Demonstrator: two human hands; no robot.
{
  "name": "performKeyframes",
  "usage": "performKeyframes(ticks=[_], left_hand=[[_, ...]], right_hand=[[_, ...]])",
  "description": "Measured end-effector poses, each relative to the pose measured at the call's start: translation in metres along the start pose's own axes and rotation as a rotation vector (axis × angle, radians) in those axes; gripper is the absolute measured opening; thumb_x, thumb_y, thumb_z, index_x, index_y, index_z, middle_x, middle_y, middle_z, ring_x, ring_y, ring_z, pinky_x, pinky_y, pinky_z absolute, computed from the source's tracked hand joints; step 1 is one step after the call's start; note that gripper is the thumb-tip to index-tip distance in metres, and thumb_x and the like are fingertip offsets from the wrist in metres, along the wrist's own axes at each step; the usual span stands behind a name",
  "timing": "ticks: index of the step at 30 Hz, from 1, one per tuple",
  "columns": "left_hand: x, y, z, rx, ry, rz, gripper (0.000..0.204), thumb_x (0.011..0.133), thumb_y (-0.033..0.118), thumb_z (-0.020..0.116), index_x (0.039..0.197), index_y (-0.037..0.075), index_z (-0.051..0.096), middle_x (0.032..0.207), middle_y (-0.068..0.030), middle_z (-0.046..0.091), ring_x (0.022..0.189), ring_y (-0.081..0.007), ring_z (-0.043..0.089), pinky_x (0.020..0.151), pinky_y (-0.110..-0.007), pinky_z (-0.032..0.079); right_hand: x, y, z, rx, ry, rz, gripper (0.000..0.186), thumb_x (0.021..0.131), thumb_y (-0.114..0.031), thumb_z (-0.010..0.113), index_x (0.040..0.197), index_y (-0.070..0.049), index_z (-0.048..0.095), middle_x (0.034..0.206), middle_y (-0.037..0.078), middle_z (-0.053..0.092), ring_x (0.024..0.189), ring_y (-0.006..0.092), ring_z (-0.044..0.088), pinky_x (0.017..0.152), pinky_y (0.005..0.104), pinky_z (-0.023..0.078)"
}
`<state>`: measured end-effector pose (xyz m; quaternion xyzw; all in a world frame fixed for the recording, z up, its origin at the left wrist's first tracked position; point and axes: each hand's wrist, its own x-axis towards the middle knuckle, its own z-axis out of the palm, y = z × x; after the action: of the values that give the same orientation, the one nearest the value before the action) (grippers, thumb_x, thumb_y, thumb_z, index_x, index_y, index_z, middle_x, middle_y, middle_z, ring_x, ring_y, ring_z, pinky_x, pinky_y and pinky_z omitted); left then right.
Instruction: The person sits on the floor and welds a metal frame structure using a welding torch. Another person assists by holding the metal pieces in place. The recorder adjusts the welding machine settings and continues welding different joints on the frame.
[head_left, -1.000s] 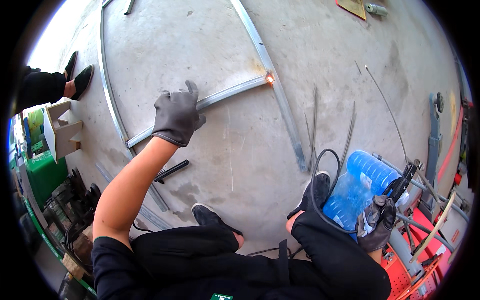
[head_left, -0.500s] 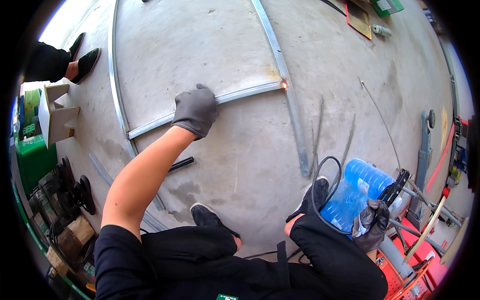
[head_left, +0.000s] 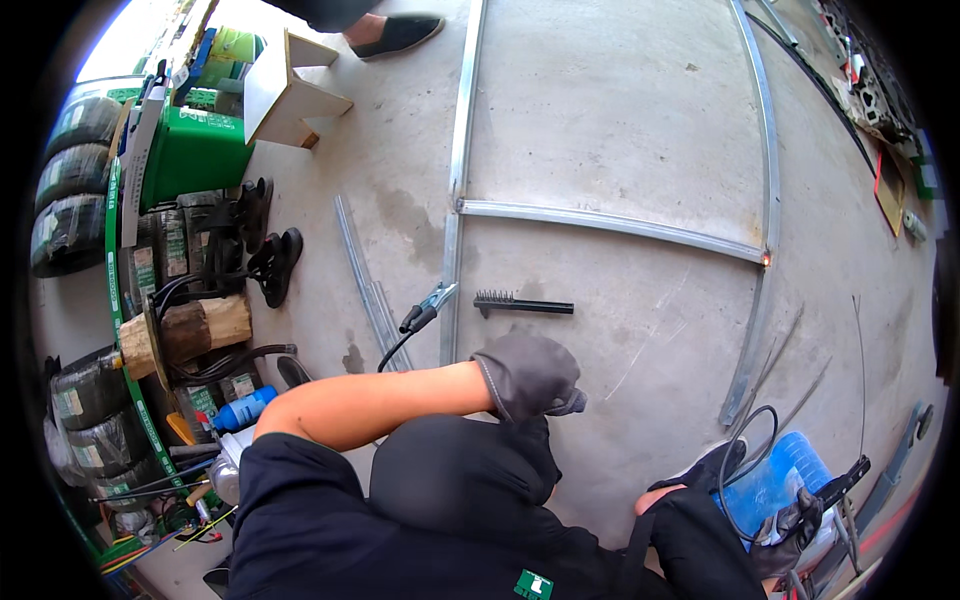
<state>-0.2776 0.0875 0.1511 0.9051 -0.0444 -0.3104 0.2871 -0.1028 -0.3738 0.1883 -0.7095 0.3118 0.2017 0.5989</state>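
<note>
My gloved left hand (head_left: 530, 378) is by my raised left knee, its fingers mostly hidden. At the lower right my gloved right hand (head_left: 790, 537) is closed around a black welding electrode holder (head_left: 840, 484) beside a blue plastic water jug (head_left: 795, 465). A metal frame lies on the floor, with a crossbar (head_left: 610, 222) between a left rail (head_left: 464, 110) and a right rail (head_left: 768, 150). An orange glow (head_left: 766, 260) marks the right joint. A ground clamp (head_left: 430, 306) touches the left rail. Near it lies a black wire brush (head_left: 525, 303).
Loose metal strips (head_left: 368, 275) lie left of the frame, thin rods (head_left: 790, 375) at the right. A white stool (head_left: 275, 90), green bin (head_left: 195, 155), sandals (head_left: 275, 265) and a wood log (head_left: 185, 338) line the left side. Another person's shoe (head_left: 398, 35) is at the top.
My left hand has left the crossbar and drawn back to my knee. The view has turned left, bringing the wire brush and ground clamp into fuller sight. The joint's glow looks smaller.
</note>
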Motion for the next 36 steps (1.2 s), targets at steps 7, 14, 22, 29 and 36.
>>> performKeyframes(ticks=[7,14,22,29,36], left_hand=[[-0.076,-0.031,0.060,-0.446,-0.081,-1.077,0.046,0.095,0.049,0.065,0.099,0.006,0.079,0.102,-0.0206,0.077,0.100,-0.0378,0.076,0.080,-0.051,0.057],[-0.102,-0.067,0.146,-0.472,0.309,-1.458,0.063,0.086,0.060,0.074,0.110,0.003,0.075,0.114,-0.0201,0.077,0.106,-0.0405,0.075,0.088,-0.053,0.057],[-0.081,-0.084,0.155,-0.494,0.511,-1.410,0.058,0.084,0.055,0.074,0.108,0.003,0.075,0.109,-0.0232,0.077,0.108,-0.0413,0.074,0.090,-0.051,0.056],[-0.083,-0.070,0.135,-0.476,0.514,-1.437,0.055,0.084,0.053,0.076,0.105,0.002,0.073,0.095,-0.0216,0.077,0.095,-0.0412,0.075,0.086,-0.049,0.056],[-0.073,-0.078,0.146,-0.356,0.506,-1.428,0.054,0.085,0.052,0.077,0.104,0.001,0.072,0.093,-0.0212,0.077,0.093,-0.0403,0.075,0.084,-0.049,0.056]], right_hand=[[0.006,-0.001,0.013,-0.065,-0.025,-0.021,0.038,0.097,-0.020,0.066,0.132,-0.011,0.057,0.103,0.001,0.054,0.085,0.0110,0.053,0.077,0.0281,0.043],[0.002,-0.012,0.020,-0.130,-0.065,-0.065,0.047,0.094,-0.012,0.066,0.140,-0.009,0.054,0.113,0.003,0.056,0.094,0.0130,0.056,0.086,0.0293,0.046],[-0.004,-0.078,-0.079,-0.437,-0.075,-0.552,0.059,0.092,-0.003,0.066,0.149,-0.008,0.050,0.125,0.006,0.059,0.104,0.0153,0.060,0.095,0.0306,0.049],[0.007,-0.112,-0.138,-0.150,-0.372,-0.334,0.064,0.095,0.005,0.058,0.156,-0.009,0.045,0.141,0.008,0.058,0.123,0.0185,0.059,0.108,0.0325,0.048],[-0.018,-0.110,-0.076,-0.659,-0.277,-0.919,0.033,0.109,-0.010,0.054,0.141,-0.011,0.058,0.121,0.002,0.064,0.093,0.0076,0.059,0.079,0.0224,0.053]])
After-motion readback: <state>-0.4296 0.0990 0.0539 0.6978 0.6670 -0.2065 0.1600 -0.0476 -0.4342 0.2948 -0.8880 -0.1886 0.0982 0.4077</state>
